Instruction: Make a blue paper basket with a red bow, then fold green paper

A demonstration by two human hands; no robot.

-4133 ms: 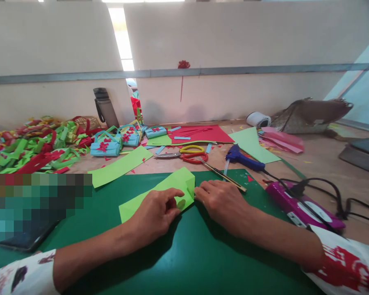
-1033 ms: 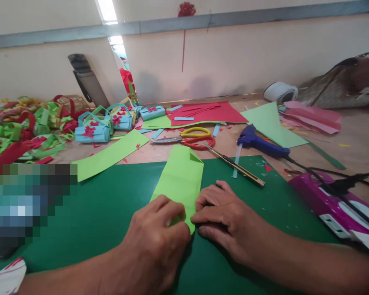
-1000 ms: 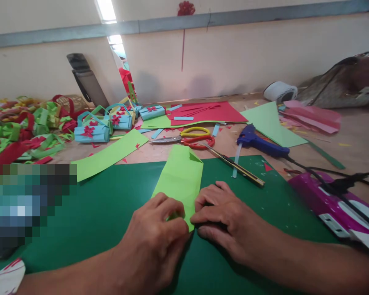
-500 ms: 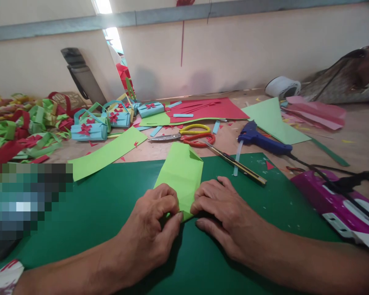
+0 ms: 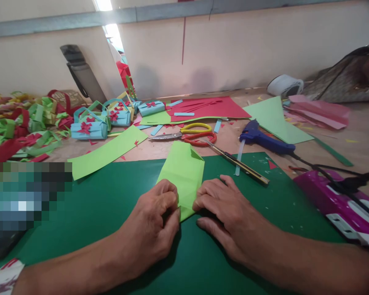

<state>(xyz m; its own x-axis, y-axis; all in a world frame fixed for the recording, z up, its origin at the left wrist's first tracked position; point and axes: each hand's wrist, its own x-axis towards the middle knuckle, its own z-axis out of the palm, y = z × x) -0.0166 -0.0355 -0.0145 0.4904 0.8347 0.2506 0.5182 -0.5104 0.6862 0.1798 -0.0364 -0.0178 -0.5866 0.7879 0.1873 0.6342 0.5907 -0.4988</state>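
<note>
A folded piece of light green paper (image 5: pixel 186 174) lies in front of me on a dark green cutting mat (image 5: pixel 95 209). Its far end stands up slightly, with a folded flap at the right corner. My left hand (image 5: pixel 156 219) is closed, pinching the near left corner between thumb and bent fingers; that corner is partly hidden. Curled fingers of my right hand (image 5: pixel 227 215) grip the near right edge, while its thumb sits lower, off the paper. Just beyond the paper lie scissors (image 5: pixel 197 134) with yellow and red handles and a utility knife (image 5: pixel 238 162).
A blue glue gun (image 5: pixel 264 139) and a purple power strip (image 5: pixel 335 205) with cables are on the right. Small blue paper bags (image 5: pixel 89 130) and a coloured pile stand at left. Red sheets (image 5: pixel 215 107) and a green strip (image 5: pixel 107 151) lie beyond. A blurred-out object (image 5: pixel 18 205) is at far left.
The near end of the green paper now lies flatter, its corner showing more between my hands. My left fingers have closed further over the left corner. The view has shifted slightly.
</note>
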